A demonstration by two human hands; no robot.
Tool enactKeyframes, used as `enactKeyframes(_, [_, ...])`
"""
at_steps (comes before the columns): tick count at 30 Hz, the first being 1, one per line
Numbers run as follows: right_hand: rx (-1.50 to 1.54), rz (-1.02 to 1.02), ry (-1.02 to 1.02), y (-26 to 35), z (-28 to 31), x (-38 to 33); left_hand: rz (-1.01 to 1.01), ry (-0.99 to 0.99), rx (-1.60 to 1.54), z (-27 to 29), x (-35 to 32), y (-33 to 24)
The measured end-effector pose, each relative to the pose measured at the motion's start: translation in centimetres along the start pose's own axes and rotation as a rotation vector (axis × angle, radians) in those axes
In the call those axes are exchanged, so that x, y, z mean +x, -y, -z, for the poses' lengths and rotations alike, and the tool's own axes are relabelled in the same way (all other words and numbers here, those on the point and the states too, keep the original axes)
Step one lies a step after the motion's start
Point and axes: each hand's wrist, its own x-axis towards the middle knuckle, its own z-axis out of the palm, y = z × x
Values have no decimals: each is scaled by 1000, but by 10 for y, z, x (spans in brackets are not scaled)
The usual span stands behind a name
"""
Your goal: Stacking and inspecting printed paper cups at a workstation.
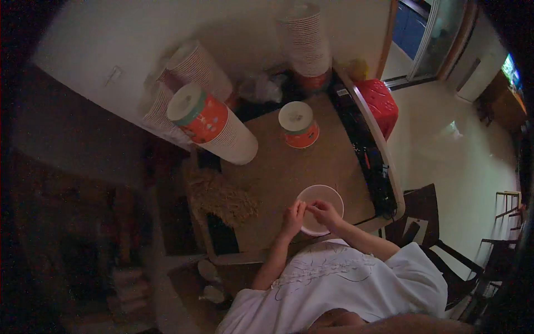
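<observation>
My left hand (292, 219) and my right hand (327, 215) come together over a white round tub (335, 195) at the table's near edge. The fingertips of both are pinched close to each other above its opening. Whatever they hold, if anything, is too small to make out. To the left of the tub lies a loose pile of brown, stringy, dry-looking strands (225, 199). Farther back, an orange and white paper tub (301, 133) with a pale round top stands by itself.
A leaning stack of paper tubs (214, 125) occupies the back left, with more stacks behind it. Another tall stack (306, 42) rises by the wall. Dark items line the table's right edge (364, 150). Beyond are a red stool (378, 103) and a dark chair (423, 214).
</observation>
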Motion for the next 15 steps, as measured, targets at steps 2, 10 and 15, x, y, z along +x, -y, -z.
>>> enactKeyframes(2, [-20,-10,4,6,0,-2,56,51,-108,2,-1,3])
enactKeyframes(10, [-23,-5,28,3,5,-1,66,84,-249,-1,1,15])
enactKeyframes(15, [87,-2,23,6,4,-5,74,101,-257,-1,2,18])
